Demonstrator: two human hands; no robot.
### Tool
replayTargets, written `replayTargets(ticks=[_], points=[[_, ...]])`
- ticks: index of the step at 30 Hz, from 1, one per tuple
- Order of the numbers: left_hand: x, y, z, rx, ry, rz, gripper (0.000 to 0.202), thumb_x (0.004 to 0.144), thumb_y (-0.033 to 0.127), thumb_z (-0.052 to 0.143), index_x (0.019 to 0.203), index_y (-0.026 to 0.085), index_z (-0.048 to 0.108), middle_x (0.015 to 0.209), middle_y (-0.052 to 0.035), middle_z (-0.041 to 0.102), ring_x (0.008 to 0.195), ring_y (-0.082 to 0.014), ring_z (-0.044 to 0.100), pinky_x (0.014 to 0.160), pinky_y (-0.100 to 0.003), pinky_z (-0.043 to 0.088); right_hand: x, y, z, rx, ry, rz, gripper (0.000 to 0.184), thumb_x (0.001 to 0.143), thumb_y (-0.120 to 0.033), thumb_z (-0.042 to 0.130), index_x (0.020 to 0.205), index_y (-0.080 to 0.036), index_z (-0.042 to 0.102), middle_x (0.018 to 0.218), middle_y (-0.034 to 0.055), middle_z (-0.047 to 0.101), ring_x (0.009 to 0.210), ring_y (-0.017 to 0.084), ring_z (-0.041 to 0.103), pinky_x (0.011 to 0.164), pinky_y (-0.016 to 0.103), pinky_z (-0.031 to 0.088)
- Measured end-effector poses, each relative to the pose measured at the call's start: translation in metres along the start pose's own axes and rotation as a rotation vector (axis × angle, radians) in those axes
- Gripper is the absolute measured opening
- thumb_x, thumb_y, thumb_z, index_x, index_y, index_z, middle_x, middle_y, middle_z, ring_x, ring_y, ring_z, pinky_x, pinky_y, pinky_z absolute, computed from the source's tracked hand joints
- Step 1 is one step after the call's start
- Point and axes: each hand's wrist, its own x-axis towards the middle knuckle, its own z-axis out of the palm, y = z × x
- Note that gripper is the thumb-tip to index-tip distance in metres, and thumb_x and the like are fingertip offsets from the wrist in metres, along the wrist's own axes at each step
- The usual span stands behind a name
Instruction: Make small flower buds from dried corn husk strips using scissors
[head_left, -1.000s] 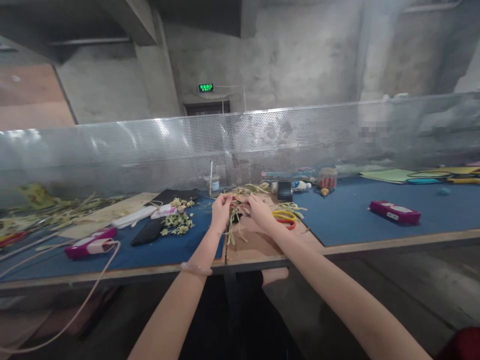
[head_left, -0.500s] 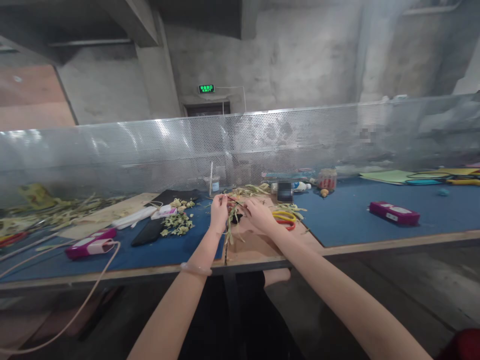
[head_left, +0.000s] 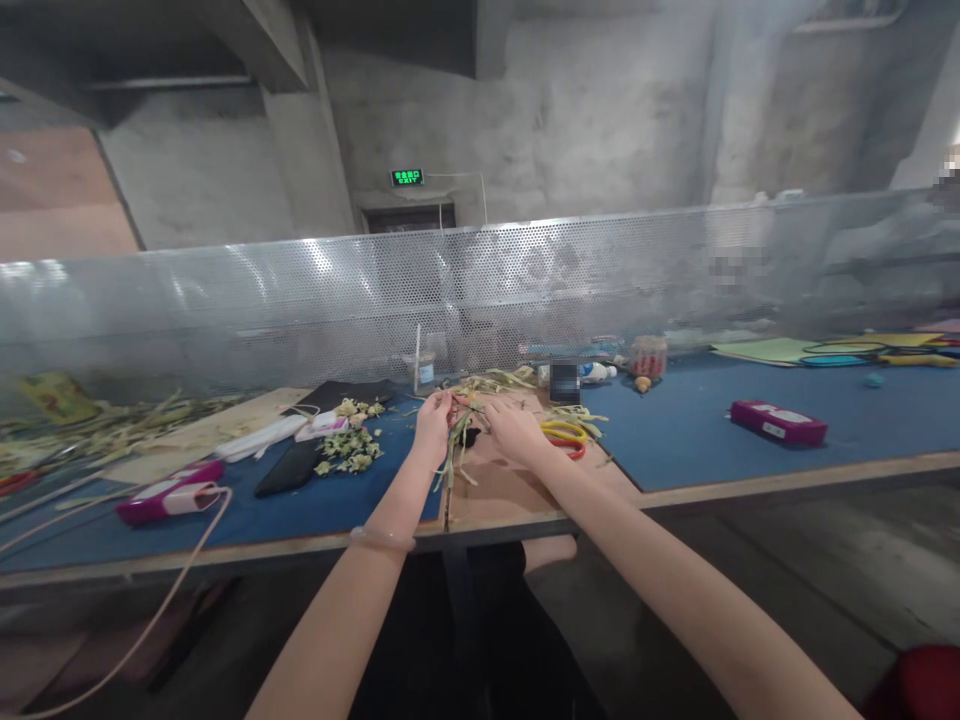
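Fingers of the left hand [head_left: 433,430] are pinching the strands [head_left: 454,455] near their top, above the board [head_left: 517,490]; those of the right hand [head_left: 514,430] are curling close by, their hold impossible to tell. Compared with half a second ago, the strands are hanging nearer the left hand and an orange bit [head_left: 472,396] is showing more plainly.
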Motion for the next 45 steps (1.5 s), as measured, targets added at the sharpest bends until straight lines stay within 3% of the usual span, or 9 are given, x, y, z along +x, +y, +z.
replayTargets(ticks=[11, 16, 20, 24, 27, 32, 36, 40, 45], points=[[0.002, 0.001, -0.003, -0.077, -0.06, -0.041, 0.022, 0.069, 0.031, 0.063, 0.063, 0.016, 0.047, 0.052, 0.0059, 0.044, 0.041, -0.0039, 0.039, 0.042, -0.017, 0.032, 0.001, 0.0, 0.001, 0.003, -0.035, -0.039, 0.022, 0.084, -0.01, 0.036, 0.098, -0.015, 0.052, 0.1, 0.0137, 0.058, 0.094, 0.023, 0.054, 0.073, 0.031, 0.043], [0.0, -0.002, -0.003, -0.082, -0.082, -0.054, 0.02, 0.069, 0.03, 0.063, 0.067, 0.015, 0.05, 0.059, 0.002, 0.055, 0.044, -0.0046, 0.044, 0.042, -0.016, 0.034, 0.003, 0.007, 0.004, 0.073, 0.042, 0.075, 0.02, 0.086, -0.013, 0.037, 0.099, -0.017, 0.052, 0.102, 0.0132, 0.058, 0.096, 0.022, 0.054, 0.075, 0.029, 0.042], [-0.006, -0.001, 0.002, -0.08, -0.185, -0.121, 0.018, 0.069, 0.029, 0.065, 0.07, 0.014, 0.054, 0.069, -0.0038, 0.063, 0.053, -0.0083, 0.053, 0.045, -0.018, 0.04, 0.005, 0.015, 0.008, 0.183, 0.153, 0.241, 0.019, 0.088, -0.019, 0.037, 0.095, -0.018, 0.054, 0.095, 0.0122, 0.061, 0.091, 0.021, 0.057, 0.074, 0.03, 0.042], [-0.011, 0.006, 0.007, -0.096, -0.285, -0.171, 0.014, 0.07, 0.026, 0.065, 0.073, 0.012, 0.06, 0.08, -0.0085, 0.067, 0.067, -0.0114, 0.06, 0.062, -0.023, 0.049, 0.009, 0.018, 0.009, 0.392, 0.278, 0.351, 0.022, 0.087, -0.025, 0.038, 0.091, -0.019, 0.058, 0.08, 0.0083, 0.065, 0.077, 0.02, 0.06, 0.07, 0.029, 0.042], [-0.012, 0.01, 0.009, -0.128, -0.322, -0.175, 0.011, 0.069, 0.019, 0.066, 0.077, 0.012, 0.062, 0.094, -0.0102, 0.067, 0.08, -0.0137, 0.062, 0.076, -0.025, 0.049, 0.011, 0.018, 0.006, 0.602, 0.394, 0.385, 0.023, 0.086, -0.026, 0.038, 0.092, -0.018, 0.059, 0.083, 0.0066, 0.066, 0.076, 0.018, 0.061, 0.072, 0.028, 0.043], [-0.006, 0.011, 0.007, -0.181, -0.292, -0.147, 0.012, 0.067, 0.011, 0.065, 0.078, 0.014, 0.058, 0.092, -0.0077, 0.068, 0.08, -0.0109, 0.063, 0.076, -0.022, 0.049, 0.015, 0.021, 0.002, 1.002, 0.507, 0.42, 0.022, 0.079, -0.029, 0.045, 0.093, -0.018, 0.059, 0.093, 0.0062, 0.066, 0.088, 0.018, 0.06, 0.079, 0.032, 0.046], [-0.003, 0.009, 0.005, -0.182, -0.246, -0.14, 0.016, 0.066, 0.014, 0.066, 0.078, 0.015, 0.055, 0.085, -0.0064, 0.069, 0.072, -0.0102, 0.063, 0.064, -0.02, 0.049, 0.018, 0.02, 0.006, 1.345, 0.478, 0.482, 0.017, 0.076, -0.03, 0.052, 0.084, -0.017, 0.058, 0.084, 0.0057, 0.067, 0.081, 0.018, 0.064, 0.076, 0.034, 0.05], [-0.005, 0.008, 0.007, -0.148, -0.2, -0.143, 0.022, 0.063, 0.016, 0.069, 0.079, 0.015, 0.054, 0.085, -0.0062, 0.069, 0.056, -0.0074, 0.058, 0.046, -0.016, 0.042, 0.023, 0.017, 0.007, 1.648, 0.369, 0.584, 0.006, 0.078, -0.021, 0.053, 0.076, -0.015, 0.054, 0.074, 0.007, 0.067, 0.076, 0.018, 0.066, 0.074, 0.034, 0.053], [-0.009, 0.009, 0.018, -0.102, -0.125, -0.11, 0.023, 0.061, 0.013, 0.07, 0.079, 0.013, 0.055, 0.079, -0.0081, 0.069, 0.063, -0.0116, 0.061, 0.051, -0.019, 0.045, 0.038, 0.021, 0.002, 1.865, 0.199, 0.684, 0.018, 0.074, 0.001, 0.05, 0.064, -0.014, 0.05, 0.062, 0.0074, 0.064, 0.064, 0.017, 0.066, 0.072, 0.033, 0.054]])
